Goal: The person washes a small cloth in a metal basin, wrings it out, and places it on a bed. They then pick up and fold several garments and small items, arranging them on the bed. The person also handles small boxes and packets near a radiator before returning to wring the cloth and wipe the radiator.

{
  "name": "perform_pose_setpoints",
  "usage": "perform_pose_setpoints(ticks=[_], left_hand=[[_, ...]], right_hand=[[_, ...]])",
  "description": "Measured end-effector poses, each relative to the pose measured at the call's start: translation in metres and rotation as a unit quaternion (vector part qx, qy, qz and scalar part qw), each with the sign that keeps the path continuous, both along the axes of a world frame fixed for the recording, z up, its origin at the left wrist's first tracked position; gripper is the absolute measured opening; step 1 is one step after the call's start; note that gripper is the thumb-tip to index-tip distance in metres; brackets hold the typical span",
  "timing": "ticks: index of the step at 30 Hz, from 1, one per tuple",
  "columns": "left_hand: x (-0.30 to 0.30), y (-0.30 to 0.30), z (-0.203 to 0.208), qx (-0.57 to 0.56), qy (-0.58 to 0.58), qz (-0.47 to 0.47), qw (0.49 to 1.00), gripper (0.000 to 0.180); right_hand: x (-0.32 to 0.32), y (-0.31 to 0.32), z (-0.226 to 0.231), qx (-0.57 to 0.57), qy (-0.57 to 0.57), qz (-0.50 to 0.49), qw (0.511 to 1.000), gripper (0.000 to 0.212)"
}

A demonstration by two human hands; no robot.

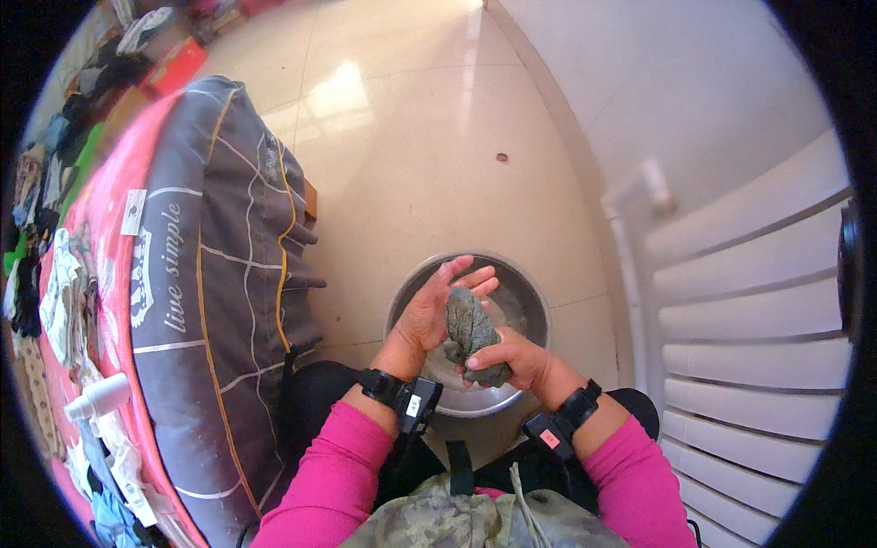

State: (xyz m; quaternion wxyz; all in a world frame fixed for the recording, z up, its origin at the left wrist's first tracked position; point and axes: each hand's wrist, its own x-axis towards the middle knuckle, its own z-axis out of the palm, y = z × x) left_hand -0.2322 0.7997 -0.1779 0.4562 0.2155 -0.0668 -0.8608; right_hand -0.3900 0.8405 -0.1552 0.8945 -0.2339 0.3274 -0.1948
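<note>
A bunched grey-green cloth (470,325) is held above a round metal basin (544,306) on the floor in front of me. My right hand (523,357) grips its lower end, with the thumb lying across the top. The upper part of the cloth rests against the palm side of my left hand (427,309). That hand's fingers are stretched out and apart, not wrapped round the cloth. Hands and cloth hide much of the basin's inside.
On my left stands a bed or seat with a dark grey patterned cover (228,274), and clothes (64,301) are heaped beyond it. A white slatted chair (749,393) is close on the right. Pale floor tiles (411,137) stretch ahead along a wall.
</note>
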Motion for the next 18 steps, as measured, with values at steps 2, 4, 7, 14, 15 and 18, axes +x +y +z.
perform_pose_setpoints(ticks=[2, 4, 7, 14, 15, 18], left_hand=[[0.0, 0.003, 0.005, -0.056, 0.091, -0.013, 0.994, 0.058], [-0.001, 0.008, 0.008, -0.114, 0.119, -0.051, 0.985, 0.054], [-0.003, 0.012, 0.007, -0.126, 0.014, -0.075, 0.989, 0.034], [-0.017, 0.016, -0.007, -0.135, -0.334, -0.045, 0.932, 0.024], [-0.018, 0.018, -0.012, -0.136, -0.361, -0.045, 0.922, 0.024], [-0.023, 0.022, -0.025, -0.16, -0.432, -0.037, 0.887, 0.024]], right_hand=[[-0.003, 0.001, 0.005, 0.034, -0.067, 0.004, 0.997, 0.042], [-0.003, 0.003, 0.009, 0.041, -0.125, 0.009, 0.991, 0.045], [-0.001, 0.003, 0.008, 0.073, -0.084, 0.054, 0.992, 0.046], [0.013, 0.014, -0.021, 0.019, 0.165, -0.031, 0.986, 0.043], [0.015, 0.016, -0.028, -0.013, 0.182, -0.042, 0.982, 0.043], [0.017, 0.021, -0.05, -0.09, 0.251, -0.048, 0.963, 0.049]])
